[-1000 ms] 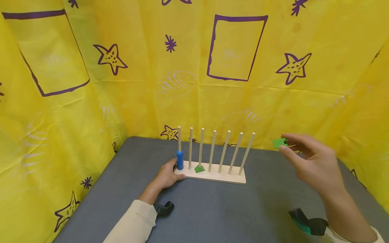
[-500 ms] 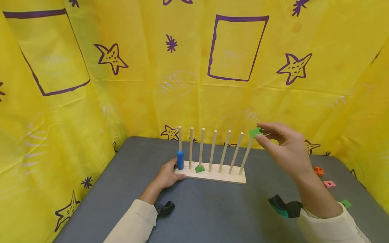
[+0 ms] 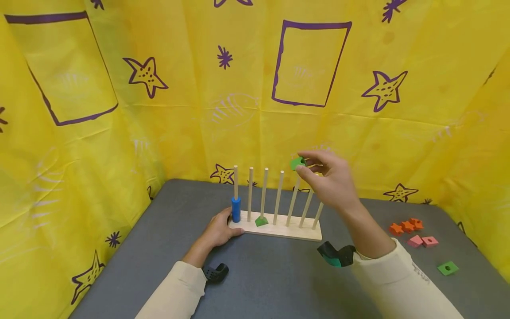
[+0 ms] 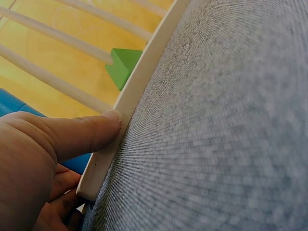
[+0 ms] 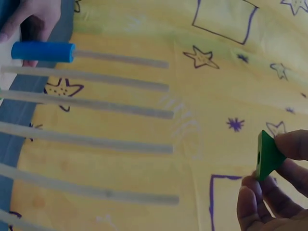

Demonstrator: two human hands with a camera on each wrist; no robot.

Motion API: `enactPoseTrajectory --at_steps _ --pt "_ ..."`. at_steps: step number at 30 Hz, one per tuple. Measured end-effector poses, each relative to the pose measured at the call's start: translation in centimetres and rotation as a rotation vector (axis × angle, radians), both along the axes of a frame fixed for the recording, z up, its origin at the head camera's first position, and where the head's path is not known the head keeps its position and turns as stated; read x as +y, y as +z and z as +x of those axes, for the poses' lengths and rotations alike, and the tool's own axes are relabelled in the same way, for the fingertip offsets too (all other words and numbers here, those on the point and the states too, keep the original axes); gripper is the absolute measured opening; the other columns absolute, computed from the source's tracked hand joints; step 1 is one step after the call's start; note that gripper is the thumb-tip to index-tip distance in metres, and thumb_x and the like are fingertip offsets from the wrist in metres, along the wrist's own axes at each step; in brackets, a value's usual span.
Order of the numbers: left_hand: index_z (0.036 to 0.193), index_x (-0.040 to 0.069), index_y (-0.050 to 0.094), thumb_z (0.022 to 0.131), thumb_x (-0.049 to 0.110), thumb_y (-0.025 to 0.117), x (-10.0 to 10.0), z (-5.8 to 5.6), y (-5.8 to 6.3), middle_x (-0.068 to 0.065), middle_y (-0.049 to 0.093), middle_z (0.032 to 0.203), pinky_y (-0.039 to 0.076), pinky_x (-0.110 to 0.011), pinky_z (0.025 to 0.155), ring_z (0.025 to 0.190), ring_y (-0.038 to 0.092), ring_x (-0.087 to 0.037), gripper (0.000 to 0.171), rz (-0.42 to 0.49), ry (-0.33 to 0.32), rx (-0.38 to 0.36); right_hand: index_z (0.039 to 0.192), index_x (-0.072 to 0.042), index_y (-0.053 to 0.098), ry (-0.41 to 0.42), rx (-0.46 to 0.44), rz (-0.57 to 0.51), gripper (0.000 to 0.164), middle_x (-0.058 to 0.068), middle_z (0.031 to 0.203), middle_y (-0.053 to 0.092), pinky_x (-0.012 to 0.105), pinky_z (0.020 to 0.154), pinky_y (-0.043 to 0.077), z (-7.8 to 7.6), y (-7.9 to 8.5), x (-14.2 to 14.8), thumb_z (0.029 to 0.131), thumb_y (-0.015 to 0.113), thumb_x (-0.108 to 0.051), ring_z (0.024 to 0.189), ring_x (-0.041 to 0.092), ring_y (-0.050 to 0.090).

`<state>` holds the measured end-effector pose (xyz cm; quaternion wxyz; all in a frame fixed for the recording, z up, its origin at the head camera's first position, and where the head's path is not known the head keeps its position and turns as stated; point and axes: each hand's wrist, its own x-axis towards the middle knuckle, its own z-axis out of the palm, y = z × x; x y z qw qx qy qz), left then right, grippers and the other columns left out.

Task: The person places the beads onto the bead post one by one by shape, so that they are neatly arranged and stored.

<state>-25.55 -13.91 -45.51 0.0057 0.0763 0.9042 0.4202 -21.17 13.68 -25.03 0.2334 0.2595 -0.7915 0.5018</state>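
A wooden peg board (image 3: pixel 295 233) with several upright pegs stands on the grey table. My left hand (image 3: pixel 216 230) grips its left end, the thumb (image 4: pixel 98 132) lying along the front edge. Blue cylinder pieces (image 3: pixel 236 210) are stacked on the leftmost peg, beside that hand. Low on the third peg sits a green block (image 3: pixel 261 221). Above the board, my right hand (image 3: pixel 332 179) pinches another green block (image 3: pixel 296 164) between thumb and fingers. In the right wrist view this held block (image 5: pixel 268 156) shows a hole in its flat face and is apart from the peg tips.
Orange star pieces (image 3: pixel 407 227) lie at the table's right, behind two pink blocks (image 3: pixel 430 241). A green block with a hole (image 3: pixel 448 268) lies nearer the front right. Yellow patterned cloth (image 3: pixel 191 133) hangs around the back and sides of the table.
My right hand has moved left with the green block, from right of the board to above its pegs. The loose pieces at right have come into sight. My left hand stays put.
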Motion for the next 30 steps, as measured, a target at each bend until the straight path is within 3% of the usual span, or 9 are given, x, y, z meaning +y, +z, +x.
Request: enactPoseTrajectory --at_steps 14,22,30 --pt "0.138 -0.007 0.045 0.077 0.016 0.083 -0.1 -0.1 0.0 -0.024 0.051 0.133 0.038 -0.052 0.101 0.124 0.047 -0.04 0.075 0.012 0.0 0.016 0.116 0.001 0.067 -0.018 -0.088 0.058 0.029 0.01 0.107 0.064 0.041 0.091 0.048 -2.6 -0.7 -3.8 0.089 0.069 -0.008 0.097 0.023 0.061" --pt "0.139 -0.006 0.045 0.077 0.016 0.083 -0.1 -0.1 -0.2 -0.024 0.051 0.134 0.038 -0.051 0.1 0.124 0.047 -0.04 0.076 0.012 -0.005 0.026 0.119 0.001 0.066 -0.019 -0.129 0.115 0.03 0.011 0.112 0.064 0.04 0.092 0.047 -4.1 -2.0 -4.8 0.09 0.068 -0.007 0.101 0.025 0.061" --pt "0.137 -0.006 0.046 0.077 0.016 0.084 -0.1 -0.2 -0.2 -0.023 0.054 0.131 0.039 -0.051 0.1 0.122 0.049 -0.039 0.075 0.011 -0.001 0.032 0.12 -0.001 0.066 -0.019 -0.18 0.135 0.03 0.01 0.109 0.065 0.039 0.086 0.049 -4.4 -2.6 -5.6 0.092 0.067 -0.011 0.098 0.024 0.062"
